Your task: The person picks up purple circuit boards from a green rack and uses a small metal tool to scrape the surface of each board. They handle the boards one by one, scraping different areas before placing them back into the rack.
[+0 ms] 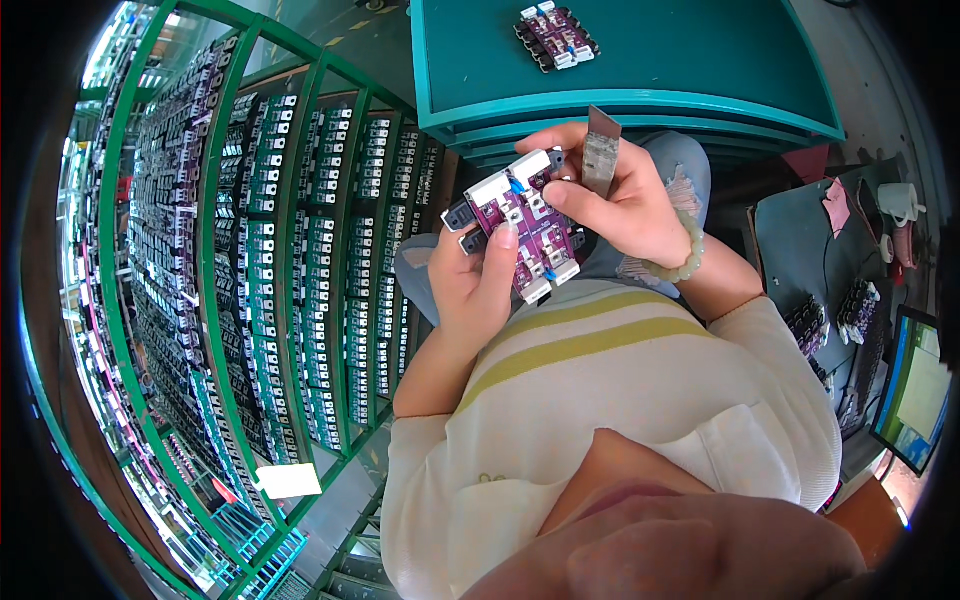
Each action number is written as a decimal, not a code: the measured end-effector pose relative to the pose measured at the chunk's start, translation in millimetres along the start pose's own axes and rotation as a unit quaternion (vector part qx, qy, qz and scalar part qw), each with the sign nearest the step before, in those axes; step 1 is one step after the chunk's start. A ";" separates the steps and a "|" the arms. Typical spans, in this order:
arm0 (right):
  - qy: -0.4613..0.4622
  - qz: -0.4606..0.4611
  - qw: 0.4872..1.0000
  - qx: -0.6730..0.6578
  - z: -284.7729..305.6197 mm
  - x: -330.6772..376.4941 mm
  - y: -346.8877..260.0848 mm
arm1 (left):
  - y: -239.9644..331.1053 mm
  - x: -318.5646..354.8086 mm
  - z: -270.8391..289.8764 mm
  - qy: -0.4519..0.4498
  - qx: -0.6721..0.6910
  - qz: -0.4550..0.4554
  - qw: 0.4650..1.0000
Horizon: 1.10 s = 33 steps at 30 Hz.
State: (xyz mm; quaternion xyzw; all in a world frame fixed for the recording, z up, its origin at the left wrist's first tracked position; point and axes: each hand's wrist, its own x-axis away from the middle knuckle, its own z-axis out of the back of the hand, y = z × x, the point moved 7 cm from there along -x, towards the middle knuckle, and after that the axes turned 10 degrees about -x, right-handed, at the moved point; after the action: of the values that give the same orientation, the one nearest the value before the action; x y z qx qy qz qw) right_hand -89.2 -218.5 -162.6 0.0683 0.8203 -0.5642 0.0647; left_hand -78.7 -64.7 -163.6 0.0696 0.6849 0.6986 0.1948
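Gripping a rectangular purple circuit board (535, 232) with white end strips and black side connectors, both hands hold it above the lap in the head view, on the near side of a teal metal cabinet (690, 60). The left hand (468, 280) is closed around the board's left edge, thumb pressed flat on its face, the other fingers mostly hidden behind it. The right hand (637, 205) pinches the upper right edge, thumb on the face and fingers curled behind; a flat, grey-brown metal strip (601, 155) juts up from this hand, tilted, though which fingers hold it is hard to make out.

The board's upper end points toward the cabinet's near rim, apart from it. A second purple board with white ends (557, 38) lies on the cabinet top, well back from that rim, with teal surface between them and on both sides.

Left of the cabinet, a tall green metal rack (209, 230) packed with circuit modules curves away, standing apart from the left forearm. Right of the cabinet, past a gap, a dark tabletop (795, 235) bears a white mug (900, 203) and black-and-white modules (858, 312).
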 end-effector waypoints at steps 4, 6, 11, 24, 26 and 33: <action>0.007 0.075 0.996 0.041 7.2 0.0 -15.8 | -9.9 -0.3 1.2 -0.004 0.056 0.033 0.998; 0.013 0.131 0.987 0.087 12.8 3.9 -28.3 | -16.1 -1.3 2.7 0.004 0.095 0.064 0.993; -0.045 0.236 0.915 0.324 -2.3 14.4 -50.7 | -12.9 -3.3 8.8 0.028 0.104 0.056 0.993; -0.059 0.282 0.862 0.418 -20.9 13.2 -57.2 | -6.4 -2.0 17.0 0.035 0.076 0.030 0.996; -0.056 0.281 0.862 0.418 -21.2 13.0 -56.4 | -7.3 -2.2 16.9 0.035 0.078 0.029 0.996; -0.047 0.287 0.866 0.406 -21.2 14.0 -56.0 | -6.7 -3.8 15.0 0.040 0.087 0.042 0.995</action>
State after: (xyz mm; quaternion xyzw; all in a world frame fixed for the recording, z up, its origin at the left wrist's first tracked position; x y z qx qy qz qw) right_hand -113.9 -218.0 -106.4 0.2945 0.4585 -0.8068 0.2284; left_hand -68.6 -52.2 -168.8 0.0869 0.7467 0.6463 0.1309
